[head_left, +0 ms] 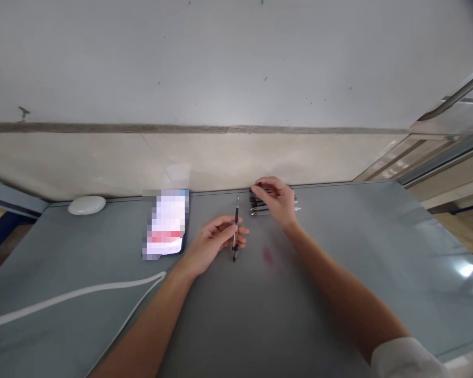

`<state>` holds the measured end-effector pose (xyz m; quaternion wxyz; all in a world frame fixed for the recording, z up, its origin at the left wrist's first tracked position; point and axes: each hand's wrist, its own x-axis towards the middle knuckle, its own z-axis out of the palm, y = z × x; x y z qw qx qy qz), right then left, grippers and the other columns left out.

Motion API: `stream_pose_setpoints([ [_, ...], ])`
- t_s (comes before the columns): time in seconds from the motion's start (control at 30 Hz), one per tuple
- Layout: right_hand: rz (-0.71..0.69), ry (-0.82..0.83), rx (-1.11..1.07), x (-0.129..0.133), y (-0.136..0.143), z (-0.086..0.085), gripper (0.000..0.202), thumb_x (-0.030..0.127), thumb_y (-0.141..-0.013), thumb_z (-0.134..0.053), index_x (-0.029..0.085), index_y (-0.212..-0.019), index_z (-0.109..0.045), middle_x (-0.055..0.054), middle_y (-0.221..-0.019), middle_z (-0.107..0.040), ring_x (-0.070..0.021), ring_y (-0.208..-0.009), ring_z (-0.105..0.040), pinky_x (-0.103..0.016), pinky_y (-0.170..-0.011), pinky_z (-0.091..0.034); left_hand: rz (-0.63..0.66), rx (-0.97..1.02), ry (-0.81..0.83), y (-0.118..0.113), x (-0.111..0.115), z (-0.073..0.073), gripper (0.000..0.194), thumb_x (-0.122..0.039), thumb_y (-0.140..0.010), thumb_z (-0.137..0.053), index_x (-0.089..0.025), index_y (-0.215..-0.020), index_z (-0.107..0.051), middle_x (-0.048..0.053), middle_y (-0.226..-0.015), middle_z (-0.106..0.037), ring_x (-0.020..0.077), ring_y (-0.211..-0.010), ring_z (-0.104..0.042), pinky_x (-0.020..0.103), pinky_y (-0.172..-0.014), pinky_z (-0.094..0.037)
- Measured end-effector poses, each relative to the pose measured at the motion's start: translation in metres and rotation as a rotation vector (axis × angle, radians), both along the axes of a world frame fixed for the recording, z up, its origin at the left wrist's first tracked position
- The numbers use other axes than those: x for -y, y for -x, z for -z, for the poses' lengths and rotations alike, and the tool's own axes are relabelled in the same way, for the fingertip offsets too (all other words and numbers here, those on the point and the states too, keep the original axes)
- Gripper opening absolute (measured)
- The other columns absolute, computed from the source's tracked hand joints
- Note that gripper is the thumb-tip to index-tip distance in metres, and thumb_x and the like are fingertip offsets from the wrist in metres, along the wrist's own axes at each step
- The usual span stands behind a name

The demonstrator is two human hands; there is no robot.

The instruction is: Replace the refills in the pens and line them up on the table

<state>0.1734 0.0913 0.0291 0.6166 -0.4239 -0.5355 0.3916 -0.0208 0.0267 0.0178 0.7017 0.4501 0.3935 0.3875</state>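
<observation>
My left hand [216, 236] is closed around a pen [235, 241], thumb over the barrel. The pen points away from me, with dark sections, a clear or silvery middle and a thin, pale far end. To its right, several dark and silvery pens [256, 210] lie side by side on the grey table [228, 320]. My right hand [278, 202] is over these pens and covers part of them. Its thumb and index finger are pinched together at the pens' far left side. Whatever is between those fingertips is too small to make out.
A phone [167, 220] with a lit, pixelated screen lies left of my left hand. Farther left sits a white rounded object [86, 205]. A white cable [82, 292] crosses the table's left side. A tiled wall [220, 157] borders the back edge.
</observation>
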Motion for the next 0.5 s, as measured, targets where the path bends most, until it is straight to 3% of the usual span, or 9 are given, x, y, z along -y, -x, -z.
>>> stream_pose_setpoints([
  [0.23, -0.303, -0.312, 0.68, -0.014, -0.009, 0.014, 0.019, 0.027, -0.087, -0.06, 0.034, -0.098, -0.074, 0.0, -0.106, -0.073, -0.018, -0.096, -0.067, -0.035, -0.09, -0.052, -0.082, 0.064, 0.001, 0.002, -0.003, -0.002, 0.023, -0.033, -0.087, -0.066, -0.02, -0.107, -0.065, 0.006, -0.095, -0.073, 0.0154, -0.077, -0.067, 0.032, -0.075, -0.053],
  [0.37, -0.381, -0.329, 0.806, -0.019, -0.011, 0.019, 0.022, 0.025, -0.088, -0.059, 0.036, -0.098, -0.074, 0.002, -0.111, -0.073, -0.0186, -0.101, -0.068, -0.034, -0.091, -0.051, -0.094, 0.057, 0.007, 0.002, -0.003, -0.004, 0.023, -0.032, -0.087, -0.066, -0.02, -0.106, -0.065, 0.006, -0.094, -0.073, 0.015, -0.076, -0.066, 0.031, -0.074, -0.052],
  [0.5, -0.448, -0.287, 0.786, -0.02, -0.012, 0.018, 0.017, 0.025, -0.083, -0.065, 0.035, -0.092, -0.075, 0.004, -0.11, -0.074, -0.0182, -0.106, -0.067, -0.03, -0.09, -0.05, -0.099, 0.066, 0.004, 0.001, -0.002, -0.005, 0.023, -0.032, -0.087, -0.066, -0.019, -0.106, -0.065, 0.006, -0.093, -0.073, 0.015, -0.075, -0.066, 0.031, -0.073, -0.052],
])
